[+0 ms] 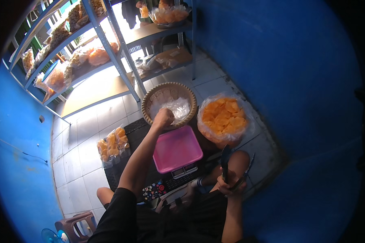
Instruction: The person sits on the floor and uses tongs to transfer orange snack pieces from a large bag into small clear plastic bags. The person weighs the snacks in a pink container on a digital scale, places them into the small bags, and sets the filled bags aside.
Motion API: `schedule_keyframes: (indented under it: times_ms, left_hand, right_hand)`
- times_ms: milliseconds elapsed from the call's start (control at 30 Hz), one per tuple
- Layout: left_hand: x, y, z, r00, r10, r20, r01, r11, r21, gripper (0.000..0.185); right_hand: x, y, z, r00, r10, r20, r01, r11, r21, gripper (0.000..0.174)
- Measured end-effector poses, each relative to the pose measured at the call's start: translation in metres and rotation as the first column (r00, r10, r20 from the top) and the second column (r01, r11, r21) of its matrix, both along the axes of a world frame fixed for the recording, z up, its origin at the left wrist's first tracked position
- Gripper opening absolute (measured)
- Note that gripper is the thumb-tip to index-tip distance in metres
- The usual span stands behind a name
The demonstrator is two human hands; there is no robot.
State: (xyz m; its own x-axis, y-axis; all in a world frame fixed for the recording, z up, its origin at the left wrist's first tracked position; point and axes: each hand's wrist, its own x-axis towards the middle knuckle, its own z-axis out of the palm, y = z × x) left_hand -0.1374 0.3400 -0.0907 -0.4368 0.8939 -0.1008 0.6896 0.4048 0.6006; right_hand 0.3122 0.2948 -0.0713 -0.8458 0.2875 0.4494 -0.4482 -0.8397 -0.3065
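My left hand [164, 118] reaches over the near rim of a round woven-pattern basket [146, 106]. Its fingers are curled down at the clear plastic bags [181, 109] inside; whether they pinch one is hidden. In my right hand [231, 185] is a pair of dark tongs [224, 167], raised with its two arms spread apart and nothing between them. A pink plastic tray [178, 148] rests on a scale [185, 171] in front of me. Right of the basket stands a large clear bag full of orange chips [223, 117].
Several filled bags of chips [112, 144] lie at the left of the dark woven mat [112, 174]. Metal shelves [102, 42] with bagged snacks stand ahead. A blue wall [276, 76] bounds the right side. A brown plastic stool [76, 226] and a small fan [51, 236] are at lower left.
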Motion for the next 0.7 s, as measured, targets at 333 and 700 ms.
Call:
schedule_keyframes:
  times_ms: [333,700]
  left_hand:
    - [0.011,-0.008,0.008,0.991,-0.015,-0.133,0.031,0.992,0.118,0.027]
    - [0.003,-0.002,0.002,0.989,0.140,0.040,-0.146,0.965,0.216,0.022]
  right_hand:
    - [-0.003,-0.001,0.000,1.000,0.017,-0.025,-0.018,0.999,-0.030,0.103]
    - [-0.002,-0.003,-0.004,0.996,0.046,-0.075,-0.053,0.993,-0.102,0.105]
